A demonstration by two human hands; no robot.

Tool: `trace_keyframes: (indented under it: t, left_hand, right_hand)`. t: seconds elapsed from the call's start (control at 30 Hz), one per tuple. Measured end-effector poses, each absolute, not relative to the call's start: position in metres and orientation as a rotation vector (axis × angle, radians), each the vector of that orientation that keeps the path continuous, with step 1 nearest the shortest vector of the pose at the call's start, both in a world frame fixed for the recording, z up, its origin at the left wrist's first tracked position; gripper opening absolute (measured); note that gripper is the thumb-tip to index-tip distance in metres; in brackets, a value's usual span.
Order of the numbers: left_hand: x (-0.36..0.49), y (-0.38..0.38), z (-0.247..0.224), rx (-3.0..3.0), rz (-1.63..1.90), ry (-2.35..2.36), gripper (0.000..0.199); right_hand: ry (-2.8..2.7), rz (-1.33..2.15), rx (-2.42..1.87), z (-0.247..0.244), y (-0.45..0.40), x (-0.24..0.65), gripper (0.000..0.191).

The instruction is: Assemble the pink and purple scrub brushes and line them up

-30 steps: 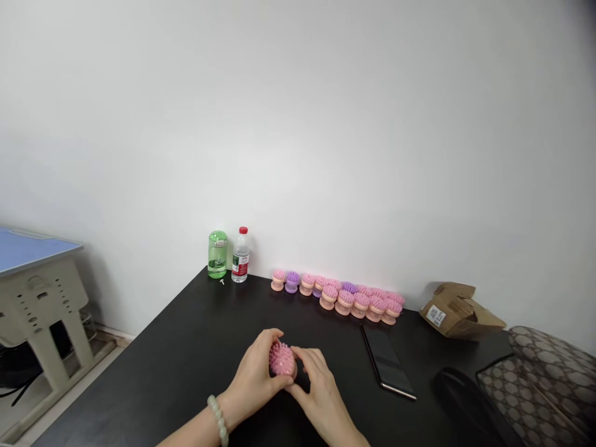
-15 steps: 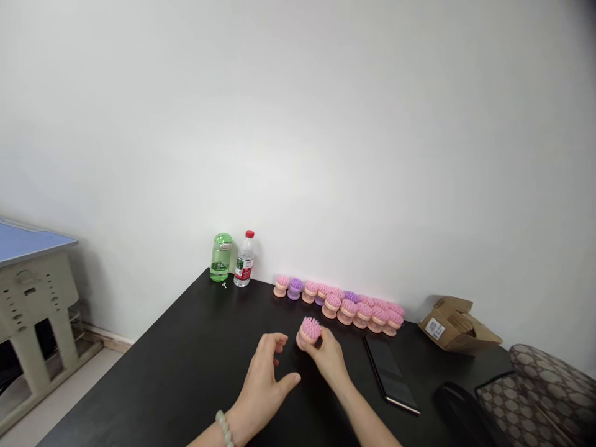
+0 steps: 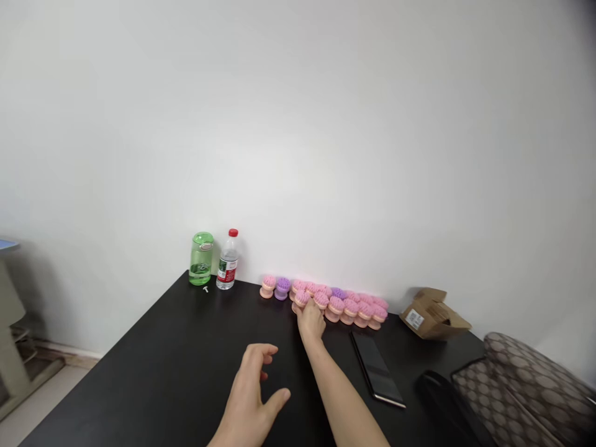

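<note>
My right hand [image 3: 311, 320] reaches to the front row of small bristled brushes and grips a pink brush [image 3: 302, 298] at that row's left end. More pink brushes [image 3: 350, 307] stand packed in two rows along the wall to its right, with a purple one [image 3: 338, 292] in the back row. Another purple brush [image 3: 282, 288] and a pink one [image 3: 267, 286] stand at the far left of the back row. My left hand [image 3: 254, 394] hovers over the black table nearer to me, its fingers curved and apart, holding nothing.
A green bottle [image 3: 202, 259], a red-capped water bottle [image 3: 228, 260] and a small white piece [image 3: 206, 289] are at the back left of the black table [image 3: 162, 360]. On the right lie a phone [image 3: 378, 369], an open cardboard box [image 3: 433, 315] and a patterned bag [image 3: 521, 385].
My right hand has carried the pink brush forward to the left end of the front row. My left hand stays open. The view has turned slightly to the right.
</note>
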State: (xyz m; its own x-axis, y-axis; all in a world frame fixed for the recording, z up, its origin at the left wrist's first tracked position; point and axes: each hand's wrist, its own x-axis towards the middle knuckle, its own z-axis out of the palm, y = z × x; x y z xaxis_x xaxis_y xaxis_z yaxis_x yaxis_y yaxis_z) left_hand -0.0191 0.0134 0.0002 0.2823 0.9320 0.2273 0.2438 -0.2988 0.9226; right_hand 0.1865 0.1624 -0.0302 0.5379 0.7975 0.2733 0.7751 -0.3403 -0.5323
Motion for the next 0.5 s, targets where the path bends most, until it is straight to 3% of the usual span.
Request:
trace_keyframes:
  t: [0.23,0.5]
  left_hand:
    - [-0.020,0.022,-0.012,1.767,1.157,1.069,0.034]
    - [-0.019,0.024,-0.019,1.886,1.214,1.027,0.038]
  right_hand:
    - [-1.270,0.078,-1.924,-0.029,0.132,0.180,0.030]
    - [-1.621,0.294,-1.520,-0.043,-0.008,0.146,0.035]
